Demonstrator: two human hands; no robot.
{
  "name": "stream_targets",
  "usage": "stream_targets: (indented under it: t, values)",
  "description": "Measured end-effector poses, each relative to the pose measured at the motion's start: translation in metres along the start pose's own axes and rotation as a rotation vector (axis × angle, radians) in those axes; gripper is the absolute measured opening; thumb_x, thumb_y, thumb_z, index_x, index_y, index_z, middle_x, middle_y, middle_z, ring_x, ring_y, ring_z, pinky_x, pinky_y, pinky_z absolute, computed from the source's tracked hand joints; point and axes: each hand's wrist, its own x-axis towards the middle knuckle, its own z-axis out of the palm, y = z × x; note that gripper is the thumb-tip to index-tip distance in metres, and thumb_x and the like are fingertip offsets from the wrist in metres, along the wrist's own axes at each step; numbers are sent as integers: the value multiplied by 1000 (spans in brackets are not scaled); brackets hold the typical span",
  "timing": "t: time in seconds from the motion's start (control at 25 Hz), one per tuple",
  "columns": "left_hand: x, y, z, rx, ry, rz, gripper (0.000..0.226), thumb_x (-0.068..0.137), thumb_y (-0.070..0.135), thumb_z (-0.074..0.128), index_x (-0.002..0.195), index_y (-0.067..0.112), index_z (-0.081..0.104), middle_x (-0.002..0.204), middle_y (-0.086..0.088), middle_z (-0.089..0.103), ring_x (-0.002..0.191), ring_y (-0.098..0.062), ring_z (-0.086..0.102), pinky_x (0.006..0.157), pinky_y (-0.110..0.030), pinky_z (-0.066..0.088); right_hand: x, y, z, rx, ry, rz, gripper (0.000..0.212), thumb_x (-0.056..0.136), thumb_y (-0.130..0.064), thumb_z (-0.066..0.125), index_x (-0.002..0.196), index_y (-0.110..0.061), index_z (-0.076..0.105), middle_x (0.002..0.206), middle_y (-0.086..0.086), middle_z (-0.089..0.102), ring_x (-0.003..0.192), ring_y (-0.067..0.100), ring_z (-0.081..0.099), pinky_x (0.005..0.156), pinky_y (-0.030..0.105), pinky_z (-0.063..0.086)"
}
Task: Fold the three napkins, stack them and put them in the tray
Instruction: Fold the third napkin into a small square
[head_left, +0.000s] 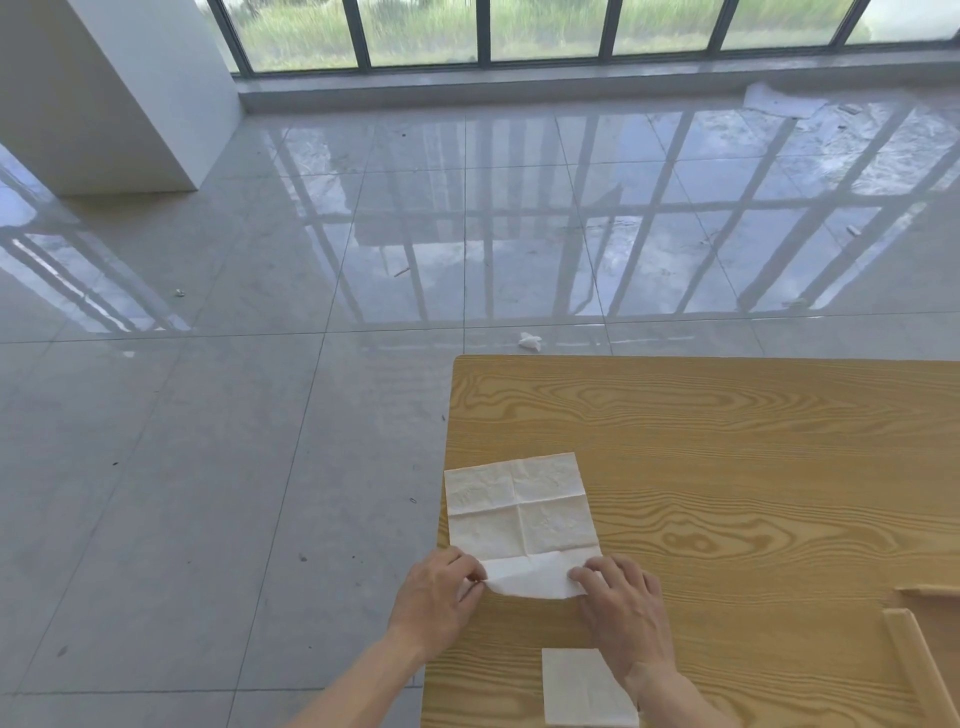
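Head view: creased white paper napkin

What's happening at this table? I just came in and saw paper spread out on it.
A person is folding napkins. Both hands, the left hand and the right hand, pinch the near edge of an open napkin lying at the left edge of the wooden table and lift it to begin a fold. A folded napkin lies closer to the person, partly under the right wrist. Part of a wooden tray shows at the right edge, with no napkin visible in it.
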Motion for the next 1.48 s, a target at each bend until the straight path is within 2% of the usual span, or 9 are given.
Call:
stream_targets:
  t: [0.2,0.36,0.44,0.64,0.8,1.0,1.16,1.32,1.48]
  values:
    - [-12,-2,-2,0,34,61,11,91,37,59,98,31,64,96,19,61,86,3,51,81,-19,41,-14,5,-4,100,129,-12,5,81,-32,68,81,-36,66,86,-22,66,98,13,54,83,26,30]
    - [-24,0,1,21,-24,123,41,82,64,55,113,37,58,106,24,58,93,7,49,88,-19,36,-23,7,-12,155,92,32,11,80,-31,75,82,-38,67,79,-25,66,92,10,57,82,29,36]
    - [-24,2,1,39,-30,134,38,82,59,57,113,37,58,107,23,58,94,5,49,89,-20,36,-23,7,-13,187,43,67,10,82,-32,74,83,-38,67,78,-25,66,90,8,56,79,29,39]
    - [-6,11,-6,50,36,92,12,87,23,64,98,28,67,96,15,68,88,-4,59,84,-23,44,-12,11,-16,276,-3,141,4,90,-37,63,88,-37,66,82,-27,65,93,4,52,78,28,32]
    - [12,14,-11,-21,78,-47,10,92,25,59,98,27,67,95,16,68,89,-5,60,86,-26,47,3,15,-20,269,-16,202,6,90,-36,61,85,-39,64,79,-30,59,87,4,47,77,31,32]
    - [27,17,-10,0,49,-182,13,94,26,52,98,28,64,93,12,65,84,-10,55,81,-25,44,25,25,-17,172,-93,229,9,94,-36,53,94,-39,61,92,-23,67,95,9,50,76,31,32]
    - [36,14,-6,43,36,-218,15,94,25,49,98,26,64,95,9,65,86,-13,57,84,-28,45,37,27,-12,137,-118,255,10,94,-36,51,96,-40,60,96,-21,67,98,11,49,78,32,33]
    - [39,14,-3,129,20,-212,19,94,29,49,110,28,60,103,9,63,91,-13,56,85,-28,46,41,28,-4,100,-126,273,12,93,-36,50,99,-40,60,99,-19,67,102,11,50,80,32,32]
    - [39,11,-2,157,21,-216,30,91,30,55,121,30,53,110,10,58,96,-12,54,86,-27,44,40,30,-2,40,-97,286,21,87,-38,62,108,-38,61,105,-17,64,107,14,50,85,33,36]
